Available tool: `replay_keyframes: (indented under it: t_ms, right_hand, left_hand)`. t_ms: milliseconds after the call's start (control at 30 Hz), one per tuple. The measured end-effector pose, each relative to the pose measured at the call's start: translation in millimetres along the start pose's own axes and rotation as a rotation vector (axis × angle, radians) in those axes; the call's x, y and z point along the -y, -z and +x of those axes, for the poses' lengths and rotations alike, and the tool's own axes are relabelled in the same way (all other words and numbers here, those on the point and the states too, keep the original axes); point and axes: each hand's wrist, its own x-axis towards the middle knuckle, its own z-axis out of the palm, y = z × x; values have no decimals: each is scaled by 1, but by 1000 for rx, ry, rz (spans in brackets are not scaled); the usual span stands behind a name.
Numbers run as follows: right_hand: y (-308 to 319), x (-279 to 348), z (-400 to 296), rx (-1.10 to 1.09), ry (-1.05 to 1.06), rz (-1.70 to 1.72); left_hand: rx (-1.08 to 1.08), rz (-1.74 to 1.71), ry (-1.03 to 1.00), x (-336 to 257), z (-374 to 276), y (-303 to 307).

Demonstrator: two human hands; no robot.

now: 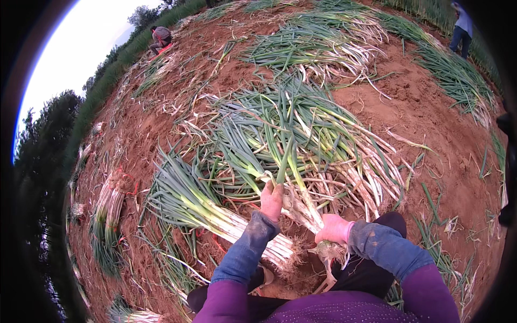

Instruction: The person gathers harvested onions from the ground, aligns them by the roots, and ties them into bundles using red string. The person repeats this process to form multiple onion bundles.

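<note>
My right hand (333,229), in a pink glove, grips a few long green onions (305,198) near their root ends. Higher up the same onions, my left hand (271,201), in a soiled pink glove, closes around leaves and stalk. Roots and loose skins hang below the right glove. Just left of my hands lies a neat bunch of green onions (218,214), its white root ends towards me and its leaves pointing up and left. Beyond my hands spreads a loose heap of green onions (323,149), roots to the right. Part of a red string shows beneath the bunch.
Bundles of green onions (111,206) with red ties lie at the left, another bundle (139,315) at lower left. More onions (311,48) cover the reddish soil (363,105) ahead. One person (161,38) crouches far left; another person (462,32) stands far right.
</note>
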Motion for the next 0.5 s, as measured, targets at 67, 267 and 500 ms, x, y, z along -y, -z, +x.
replay_keyframes:
  t_ms: [67,267,500]
  right_hand:
    - [1,10,2,90,-83,-61]
    - [-22,-49,40,-15,-63,-307]
    - [35,-21,66,145,656,-489]
  left_hand:
    - [357,181,230,-47,-87,4]
    - [473,1316,2,-147,-158,164]
    - [-279,1844,960,-146,-316,440]
